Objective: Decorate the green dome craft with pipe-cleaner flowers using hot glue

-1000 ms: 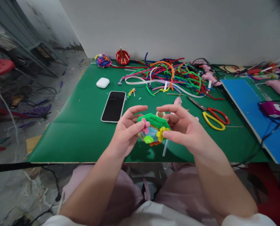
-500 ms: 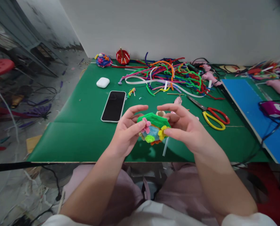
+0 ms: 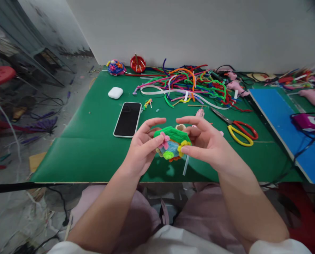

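Between my two hands is a small pipe-cleaner craft piece (image 3: 172, 148), with a green upper part, a light-blue middle, and a pink flower (image 3: 165, 140) and yellow flower (image 3: 184, 147) on it. My left hand (image 3: 144, 150) grips its left side, the thumb on the pink flower. On the right side, my right hand (image 3: 209, 144) holds it with the thumb pressed on the yellow flower. Both index fingers arch above the piece. The other fingers go behind it and are partly hidden. A translucent stick (image 3: 186, 165) shows below, near my right thumb.
A phone (image 3: 127, 119) and a white earbud case (image 3: 115, 92) lie left on the green table (image 3: 75, 155). Tangled pipe cleaners (image 3: 189, 83) spread along the back. Scissors (image 3: 234, 127) lie right, beside a blue board (image 3: 276, 130). Pink glue guns (image 3: 237, 86) rest behind.
My right thumb has slid slightly left and down over the yellow flower. The craft piece and my left hand stay almost where they were.
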The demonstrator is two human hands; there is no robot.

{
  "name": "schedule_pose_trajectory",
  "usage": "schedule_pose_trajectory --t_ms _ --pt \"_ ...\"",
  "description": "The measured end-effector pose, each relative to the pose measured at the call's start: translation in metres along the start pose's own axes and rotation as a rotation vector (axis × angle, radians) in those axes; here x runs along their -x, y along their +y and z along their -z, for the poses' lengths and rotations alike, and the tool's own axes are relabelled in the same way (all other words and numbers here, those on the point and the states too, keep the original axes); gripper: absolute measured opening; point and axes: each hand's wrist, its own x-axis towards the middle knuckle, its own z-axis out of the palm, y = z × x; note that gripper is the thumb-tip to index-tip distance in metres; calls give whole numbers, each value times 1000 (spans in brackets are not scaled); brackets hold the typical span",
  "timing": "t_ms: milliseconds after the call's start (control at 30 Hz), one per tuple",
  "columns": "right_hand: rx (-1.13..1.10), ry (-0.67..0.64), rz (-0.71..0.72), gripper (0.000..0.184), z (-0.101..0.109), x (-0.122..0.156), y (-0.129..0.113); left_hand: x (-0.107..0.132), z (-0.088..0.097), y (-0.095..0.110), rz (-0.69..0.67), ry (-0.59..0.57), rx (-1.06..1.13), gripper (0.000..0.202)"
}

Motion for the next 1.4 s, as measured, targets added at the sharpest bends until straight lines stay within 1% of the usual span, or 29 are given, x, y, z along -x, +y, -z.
schedule_pose_trajectory --t_ms 400,733,1033,1200,1400 --pt "-57 10 -20 44 3 -1 1 -1 2 -1 16 16 22 32" --pt "-45 13 -19 46 7 -4 4 -2 3 -5 23 18 10 35" --pt "-63 21 -6 46 7 -4 6 -3 3 -4 24 13 8 33" --pt "-55 35 -17 45 6 -5 7 -3 3 -5 32 30 24 33" --pt "-91 78 -25 45 9 -8 10 -4 3 -6 89 34 52 32"
